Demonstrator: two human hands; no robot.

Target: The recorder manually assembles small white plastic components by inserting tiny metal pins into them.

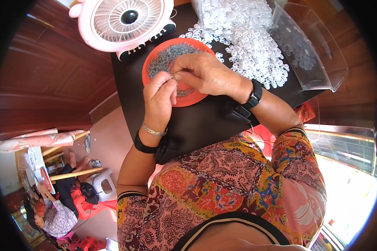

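My left hand and my right hand meet fingertip to fingertip over an orange plate on a dark table. The plate holds several small grey metal pieces. Between the fingertips I pinch a tiny piece, too small to identify. A heap of small white plastic rings lies just beyond the plate at the upper right. Both wrists carry black bands; the left also has a silver bracelet.
A pink desk fan stands at the table's far left corner. A clear plastic box lies tilted beside the white rings. Wooden panelling runs on the left. Another person sits low at the bottom left among red stools.
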